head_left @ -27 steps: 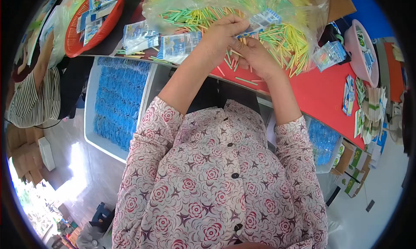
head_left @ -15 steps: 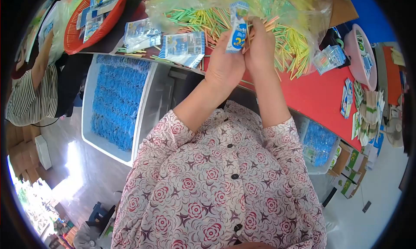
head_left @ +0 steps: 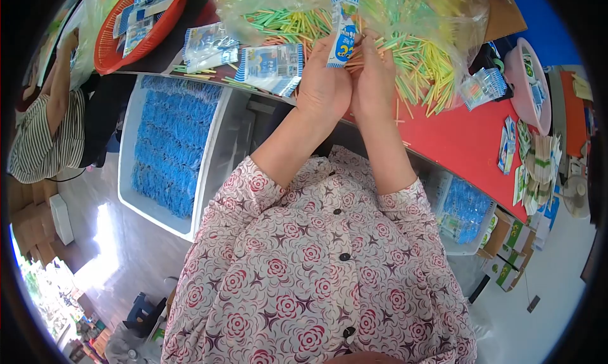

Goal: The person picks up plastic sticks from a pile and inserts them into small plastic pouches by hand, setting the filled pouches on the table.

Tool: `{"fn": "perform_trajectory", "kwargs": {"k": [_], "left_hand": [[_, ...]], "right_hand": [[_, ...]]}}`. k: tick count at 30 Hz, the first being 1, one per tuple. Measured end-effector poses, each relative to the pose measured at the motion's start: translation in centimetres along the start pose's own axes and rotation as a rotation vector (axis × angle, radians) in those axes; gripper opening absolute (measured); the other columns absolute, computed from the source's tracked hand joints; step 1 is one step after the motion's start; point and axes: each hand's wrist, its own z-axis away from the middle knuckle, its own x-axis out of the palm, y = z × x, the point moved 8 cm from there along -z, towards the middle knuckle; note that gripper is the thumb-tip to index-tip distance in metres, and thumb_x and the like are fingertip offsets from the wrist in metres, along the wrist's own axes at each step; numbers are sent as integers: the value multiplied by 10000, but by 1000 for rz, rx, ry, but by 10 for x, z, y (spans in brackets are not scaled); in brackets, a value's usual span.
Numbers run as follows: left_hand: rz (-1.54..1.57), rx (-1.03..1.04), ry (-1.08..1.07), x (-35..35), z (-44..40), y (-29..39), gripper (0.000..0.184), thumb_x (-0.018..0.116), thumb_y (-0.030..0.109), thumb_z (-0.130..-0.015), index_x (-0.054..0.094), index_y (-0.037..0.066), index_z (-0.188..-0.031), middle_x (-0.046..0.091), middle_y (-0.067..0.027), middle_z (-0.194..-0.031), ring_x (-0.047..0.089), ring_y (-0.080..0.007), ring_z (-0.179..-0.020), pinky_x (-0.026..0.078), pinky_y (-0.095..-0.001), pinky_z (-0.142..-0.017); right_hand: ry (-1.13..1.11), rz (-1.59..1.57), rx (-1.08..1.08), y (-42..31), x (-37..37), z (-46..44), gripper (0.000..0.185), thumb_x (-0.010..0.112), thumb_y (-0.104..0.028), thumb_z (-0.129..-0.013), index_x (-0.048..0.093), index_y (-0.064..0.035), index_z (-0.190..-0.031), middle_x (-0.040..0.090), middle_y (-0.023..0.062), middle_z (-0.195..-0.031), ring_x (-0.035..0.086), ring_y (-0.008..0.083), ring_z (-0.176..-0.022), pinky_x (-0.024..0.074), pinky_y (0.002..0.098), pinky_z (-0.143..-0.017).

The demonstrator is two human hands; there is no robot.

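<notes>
Fingers (head_left: 320,52) of the left hand (head_left: 325,88) pinch the lower end of a narrow blue-and-white packet (head_left: 344,30), which points away from the person, above loose pastel sticks (head_left: 427,66). Just beside it, the right hand (head_left: 375,82) is curled, its fingertips too hidden to tell what they grip. Farther out, flat packets (head_left: 272,65) lie to the left, bare red tabletop (head_left: 456,136) to the right.

Narrow blue-and-white packet (head_left: 343,30), slightly tilted, in left hand (head_left: 324,88), thin pastel sticks (head_left: 429,69) heaped loosely alongside
</notes>
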Motion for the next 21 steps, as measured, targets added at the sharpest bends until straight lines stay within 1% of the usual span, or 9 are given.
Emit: {"fn": "perform_trajectory", "kwargs": {"k": [1,4,9,12,13,16,17,20,21], "left_hand": [[-1,-3,2,-1,0,0,153,456,156,-933,526,29,-983,623,-104,-976,583,-198,-947,438,-340,-913],[-72,9,-72,1,-3,3,109,473,115,-920,518,36,-982,625,-97,-960,585,-189,-936,440,-324,-898],[-139,16,-75,1,-6,6,87,506,110,-907,543,36,-933,626,-83,-955,576,-174,-955,435,-307,-888],[-532,6,-76,6,-4,7,160,530,170,-908,581,21,-937,615,-97,-1067,549,-182,-995,374,-307,-944],[-533,2,-74,9,-3,7,160,530,170,-908,581,21,-937,615,-97,-1067,549,-182,-995,374,-307,-944],[-741,-21,-90,20,-1,9,122,584,141,-880,599,27,-919,568,-99,-1192,511,-157,-1068,354,-291,-954],[-743,-22,-90,21,-2,9,122,584,141,-880,599,27,-919,568,-99,-1192,511,-157,-1068,354,-291,-954],[-633,-89,-137,24,-2,1,125,579,144,-883,620,34,-926,503,-101,-1293,467,-162,-1141,329,-299,-985],[-633,-91,-138,25,-1,-1,125,579,144,-883,620,34,-926,503,-101,-1293,467,-162,-1141,329,-299,-985]], "right_hand": [[3,0,1,1,-2,-1,172,495,-153,-940,501,-32,-1062,603,68,-872,577,144,-799,480,266,-724],[33,-136,77,7,-9,-6,171,485,-139,-940,483,-35,-1075,594,68,-902,577,154,-834,484,278,-733],[51,-159,43,16,-12,-1,174,493,-121,-930,474,-41,-1083,576,68,-963,572,157,-875,480,289,-762],[139,-150,73,22,-19,-1,164,490,-123,-927,479,-52,-1074,559,54,-1009,568,150,-898,472,292,-788],[143,-150,74,23,-22,-1,164,490,-123,-927,478,-52,-1074,559,54,-1009,568,150,-898,472,292,-788],[11,-300,184,33,-14,-2,157,466,-128,-931,476,-63,-1074,551,43,-1019,562,149,-920,463,293,-812],[12,-301,184,35,-14,-3,157,466,-128,-931,476,-63,-1074,551,43,-1019,562,149,-920,463,293,-812],[1,-430,182,34,-4,-2,228,468,-190,-944,499,-38,-1111,559,72,-1039,557,154,-966,466,318,-859],[2,-430,181,33,-6,-4,228,468,-190,-944,499,-38,-1111,559,72,-1039,557,154,-966,466,318,-859]]}}
